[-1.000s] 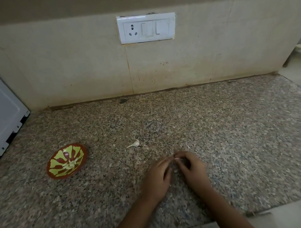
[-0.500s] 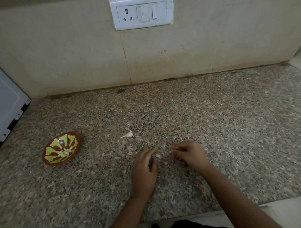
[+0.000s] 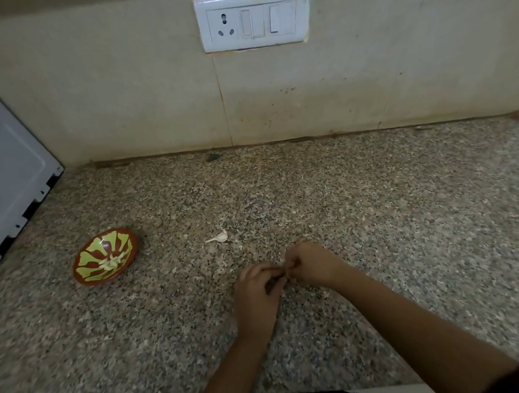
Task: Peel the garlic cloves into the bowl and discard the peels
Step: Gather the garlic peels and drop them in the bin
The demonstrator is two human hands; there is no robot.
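The unpeeled garlic clove [image 3: 219, 237] lies alone on the granite countertop [image 3: 385, 221], between the bowl [image 3: 92, 282] and the hands, touching neither. The bowl stands well to the left, near a white panel [image 3: 13, 175], and holds a small heap of peeled cloves [image 3: 110, 262]. The left hand [image 3: 255, 293] and the right hand [image 3: 310, 265] are brought together just in front of the loose clove, fingers curled and fingertips meeting as in a pinch. Whatever lies between them is hidden by the fingers; it cannot be told whether they clamp a clove, a peel or nothing. Pale flecks on the stone around the hands may be discarded skin, but they are too small to confirm. Handling, as a judgement: a clove is light, firm and small. Its skin is thin, dry and brittle and tears in flakes. Hold the body between thumb and forefinger of one hand and start the peel at the tapered tail or the root end with the other. A peeled clove is likely smooth and slightly sticky, so carry it over the bowl before release.
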